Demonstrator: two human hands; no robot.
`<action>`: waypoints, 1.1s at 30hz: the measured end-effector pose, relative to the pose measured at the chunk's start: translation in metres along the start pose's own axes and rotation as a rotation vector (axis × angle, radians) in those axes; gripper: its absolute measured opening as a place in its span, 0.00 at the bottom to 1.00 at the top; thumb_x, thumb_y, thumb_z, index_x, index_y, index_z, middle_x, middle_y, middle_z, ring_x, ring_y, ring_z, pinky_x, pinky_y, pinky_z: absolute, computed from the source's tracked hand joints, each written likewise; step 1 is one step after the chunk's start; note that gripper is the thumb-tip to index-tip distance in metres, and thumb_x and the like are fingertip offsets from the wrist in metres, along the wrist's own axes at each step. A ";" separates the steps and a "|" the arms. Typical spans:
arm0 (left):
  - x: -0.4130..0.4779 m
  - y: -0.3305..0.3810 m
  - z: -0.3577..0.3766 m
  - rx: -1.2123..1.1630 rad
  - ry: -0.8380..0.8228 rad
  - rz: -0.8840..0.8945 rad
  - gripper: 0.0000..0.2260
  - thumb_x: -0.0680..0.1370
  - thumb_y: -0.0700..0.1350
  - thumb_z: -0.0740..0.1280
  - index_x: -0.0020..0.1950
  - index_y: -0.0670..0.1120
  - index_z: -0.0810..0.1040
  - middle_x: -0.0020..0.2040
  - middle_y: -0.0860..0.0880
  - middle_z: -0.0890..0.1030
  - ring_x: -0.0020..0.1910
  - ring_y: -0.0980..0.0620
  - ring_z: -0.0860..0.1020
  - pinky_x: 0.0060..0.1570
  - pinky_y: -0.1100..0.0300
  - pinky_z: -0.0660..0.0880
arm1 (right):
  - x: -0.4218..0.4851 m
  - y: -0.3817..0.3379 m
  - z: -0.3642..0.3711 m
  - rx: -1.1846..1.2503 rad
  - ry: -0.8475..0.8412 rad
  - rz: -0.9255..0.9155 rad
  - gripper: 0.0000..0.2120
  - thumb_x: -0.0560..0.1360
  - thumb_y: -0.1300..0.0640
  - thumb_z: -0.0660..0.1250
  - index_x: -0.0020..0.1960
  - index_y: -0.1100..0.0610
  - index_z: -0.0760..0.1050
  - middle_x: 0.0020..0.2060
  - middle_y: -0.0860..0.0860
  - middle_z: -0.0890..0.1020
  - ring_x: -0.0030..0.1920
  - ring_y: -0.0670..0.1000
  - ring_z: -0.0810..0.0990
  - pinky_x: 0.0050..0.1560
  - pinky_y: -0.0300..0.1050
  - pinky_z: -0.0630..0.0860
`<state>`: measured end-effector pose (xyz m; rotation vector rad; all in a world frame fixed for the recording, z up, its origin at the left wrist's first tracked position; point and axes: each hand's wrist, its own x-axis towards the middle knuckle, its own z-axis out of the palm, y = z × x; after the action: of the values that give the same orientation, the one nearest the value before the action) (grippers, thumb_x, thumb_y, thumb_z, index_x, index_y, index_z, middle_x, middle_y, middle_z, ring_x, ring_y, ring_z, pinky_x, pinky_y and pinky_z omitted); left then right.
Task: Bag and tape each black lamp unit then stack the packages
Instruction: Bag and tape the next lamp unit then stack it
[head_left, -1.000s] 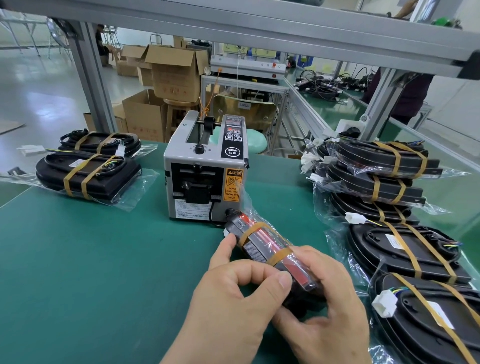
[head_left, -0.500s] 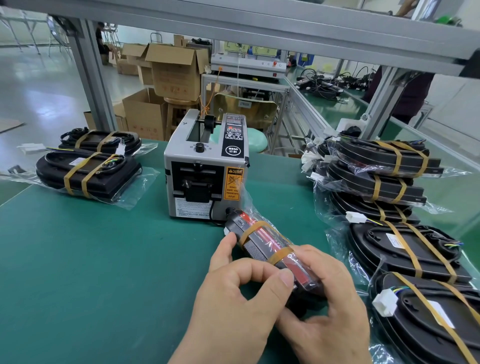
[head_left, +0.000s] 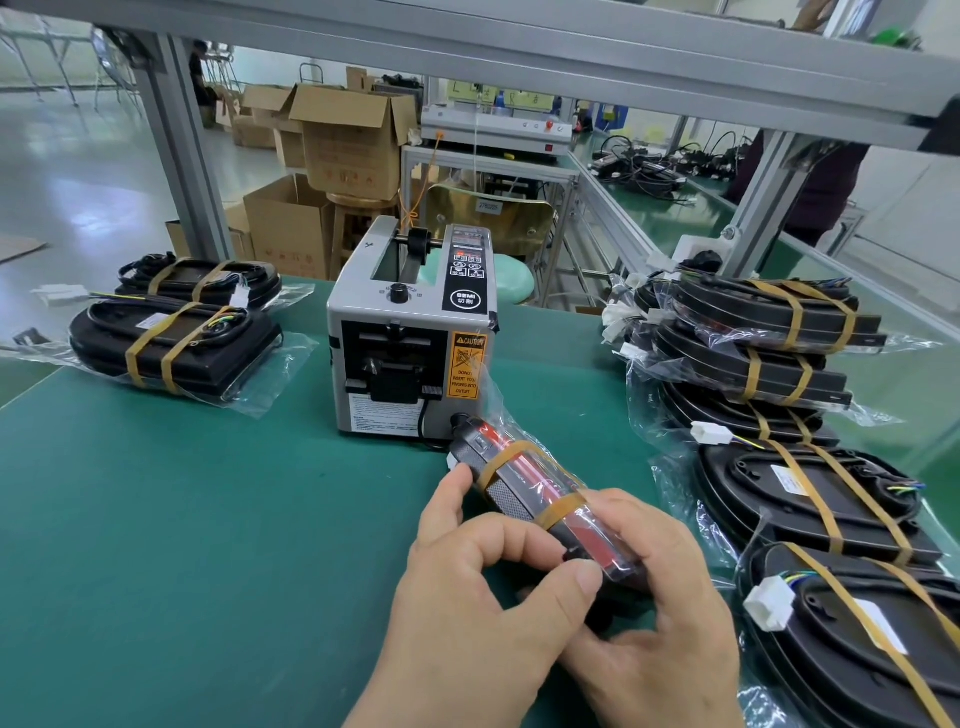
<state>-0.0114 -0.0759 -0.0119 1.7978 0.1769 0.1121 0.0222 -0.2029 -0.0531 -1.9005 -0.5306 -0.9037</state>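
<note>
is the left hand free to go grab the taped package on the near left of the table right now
Probably not at once: the left hand and right hand both grip the bagged lamp unit. The table path to that package looks unobstructed.

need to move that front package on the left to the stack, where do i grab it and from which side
Grip the bagged lamp across its short width, fingers over the long edges between the two tape bands, coming from above. It lies flat and long, and the bands keep the bag tight there. Avoid the loose plastic skirt around it, which would probably slip or tear.
</note>
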 end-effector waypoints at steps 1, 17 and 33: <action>0.000 0.000 0.000 0.001 0.004 0.001 0.09 0.63 0.52 0.76 0.35 0.65 0.80 0.71 0.66 0.59 0.62 0.74 0.61 0.46 0.87 0.55 | 0.000 0.000 0.000 0.000 -0.001 0.000 0.24 0.62 0.50 0.73 0.57 0.51 0.74 0.55 0.42 0.78 0.54 0.51 0.80 0.47 0.51 0.79; 0.013 -0.010 0.000 -0.086 0.167 0.044 0.14 0.61 0.58 0.73 0.42 0.54 0.78 0.60 0.69 0.68 0.59 0.76 0.65 0.47 0.86 0.58 | 0.003 -0.003 -0.001 0.008 -0.006 0.038 0.26 0.60 0.49 0.77 0.56 0.49 0.75 0.55 0.40 0.78 0.54 0.52 0.80 0.52 0.47 0.77; 0.015 -0.006 0.010 0.008 0.072 0.008 0.31 0.50 0.67 0.73 0.48 0.59 0.69 0.58 0.74 0.59 0.61 0.67 0.63 0.47 0.86 0.58 | 0.001 -0.005 -0.002 0.059 -0.007 0.182 0.27 0.58 0.49 0.75 0.57 0.43 0.76 0.53 0.44 0.81 0.51 0.49 0.82 0.49 0.34 0.75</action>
<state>0.0046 -0.0817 -0.0204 1.8036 0.2223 0.1820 0.0186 -0.2020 -0.0492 -1.8656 -0.3770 -0.7557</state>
